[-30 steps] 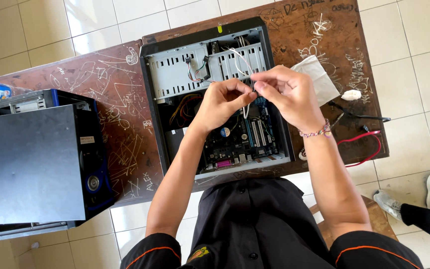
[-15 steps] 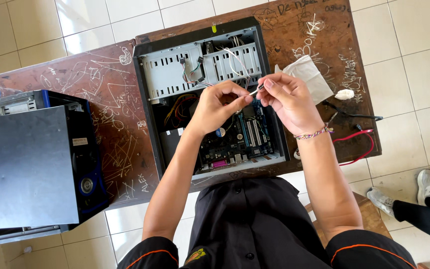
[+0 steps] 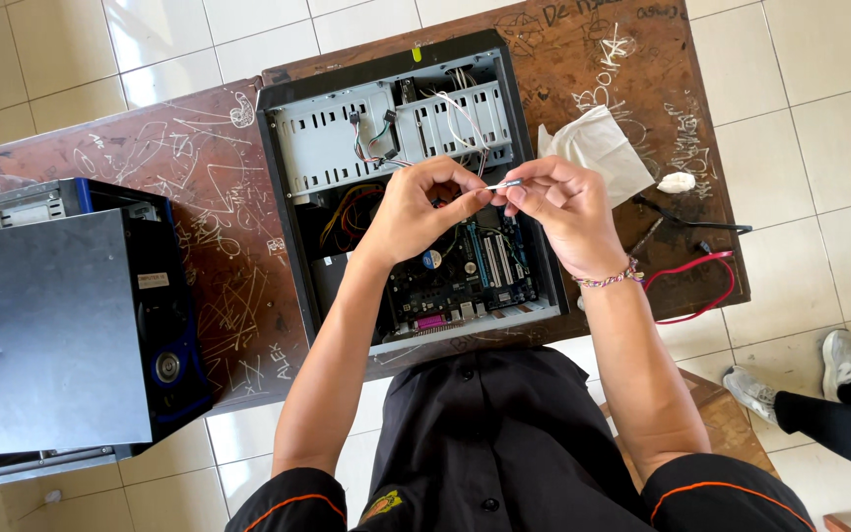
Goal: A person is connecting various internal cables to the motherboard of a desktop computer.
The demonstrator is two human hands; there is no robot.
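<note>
1. The left hand [image 3: 424, 202] hovers over the open computer case [image 3: 283, 187], its thumb and fingers pinched shut on the near end of a thin white cable end [image 3: 500, 184].
2. The right hand [image 3: 565, 202] meets it from the other side, fingertips closed on the far end of the same small piece; the two hands almost touch, with the piece held level between them.
3. What exactly the piece is, a connector or a short wire tip, is too small to tell.
4. The hands hang above the middle of the case, just over the motherboard [image 3: 465, 276] with its white and blue expansion slots.
5. Behind them, thin wires [image 3: 371, 143] trail across the grey metal drive cage [image 3: 332, 148].
6. A braided bracelet [image 3: 608, 280] circles the right wrist.
7. The case lies flat on a scratched, scribbled brown wooden table [image 3: 219, 197].
8. Right of the case lie a crumpled white tissue [image 3: 598, 148], a small white wad [image 3: 677, 181], a black tool [image 3: 691, 222] and a red cable [image 3: 701, 286].
9. On the left stands a second black computer tower [image 3: 51, 325] with a grey side panel.
10. Another person's grey shoe [image 3: 839, 360] shows on the tiled floor at right.
</note>
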